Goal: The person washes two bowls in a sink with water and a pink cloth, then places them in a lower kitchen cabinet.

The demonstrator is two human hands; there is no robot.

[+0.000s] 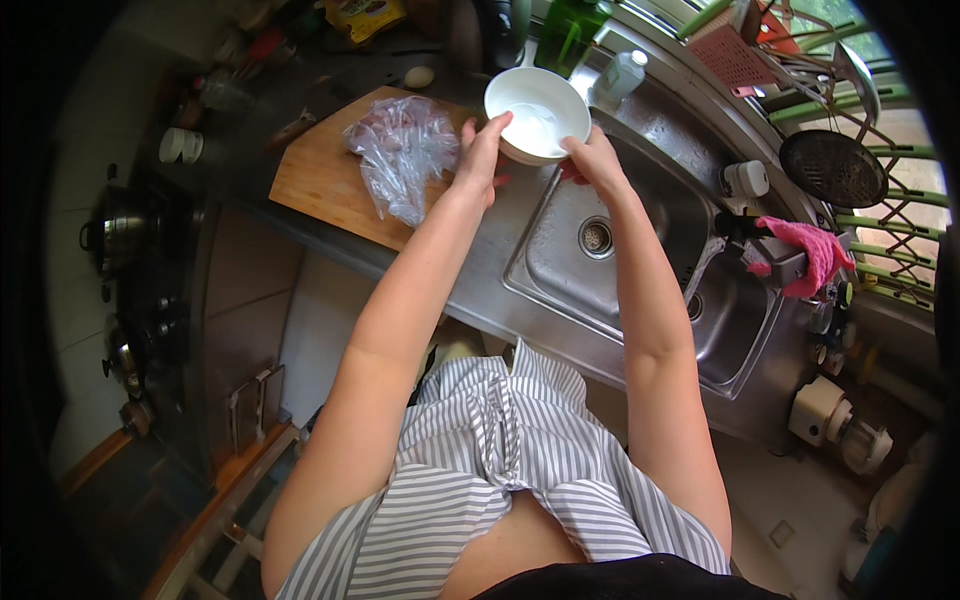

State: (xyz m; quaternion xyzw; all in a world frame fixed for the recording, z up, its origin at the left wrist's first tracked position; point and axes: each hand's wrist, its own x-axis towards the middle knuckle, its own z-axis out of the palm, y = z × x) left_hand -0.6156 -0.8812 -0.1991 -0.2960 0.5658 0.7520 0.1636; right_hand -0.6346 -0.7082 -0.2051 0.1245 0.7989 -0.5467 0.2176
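Note:
Both my hands hold a white bowl [538, 112], tilted so that its inside shows, where the counter meets the sink. My left hand [482, 156] grips the bowl's left side, with the thumb on the rim. On the right side, my right hand [595, 159] has its thumb over the rim; its other fingers are partly hidden. Left of the bowl, a clear plastic bag [405, 154] with pinkish contents, too blurred to name, lies on a wooden cutting board [315, 176]. An egg [418, 76] rests behind the board.
A double steel sink [570, 262] lies to the right, with a pink cloth [806, 251] over its far side. Behind stand a green bottle [566, 37] and a translucent bottle [624, 73]. A black perforated pan [834, 169] hangs at the window grille. A pot [124, 229] stands far left.

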